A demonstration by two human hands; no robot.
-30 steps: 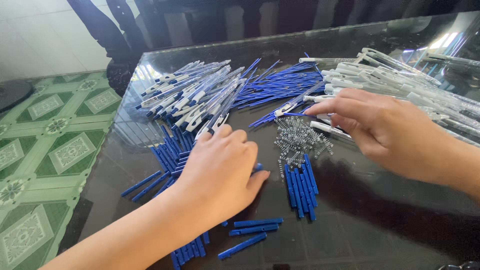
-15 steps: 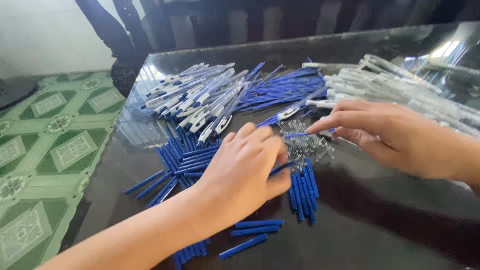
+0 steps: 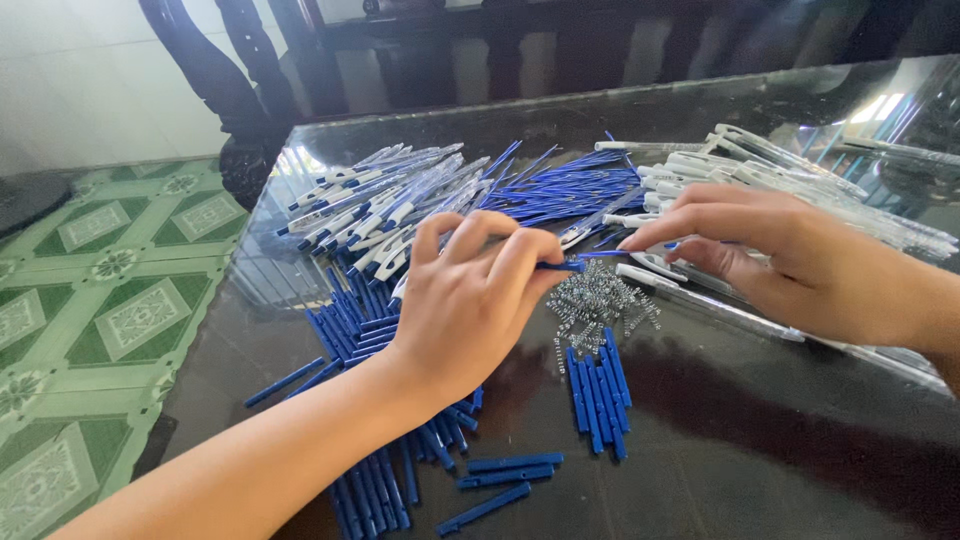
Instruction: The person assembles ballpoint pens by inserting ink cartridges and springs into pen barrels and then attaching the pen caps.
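My left hand (image 3: 470,305) hovers over the dark glass table (image 3: 780,460), its fingertips pinching a short blue pen part (image 3: 560,266). My right hand (image 3: 790,255) reaches in from the right, fingers on a white pen barrel (image 3: 650,270) with a thin blue refill (image 3: 600,253) at the fingertips. Between the two hands lies a small heap of metal springs (image 3: 600,300). Short blue pen parts (image 3: 595,390) lie in a row just below the springs, and more of them (image 3: 350,330) spread under my left hand.
Assembled white-and-blue pens (image 3: 380,205) are piled at the back left, thin blue refills (image 3: 565,190) in the middle, clear-white barrels (image 3: 800,185) at the back right. A dark wooden chair (image 3: 230,80) stands beyond the table. Green patterned floor tiles (image 3: 100,300) lie to the left.
My left hand rose from the blue parts and moved right with one pinched in its fingers. My right hand shifted slightly left towards it.
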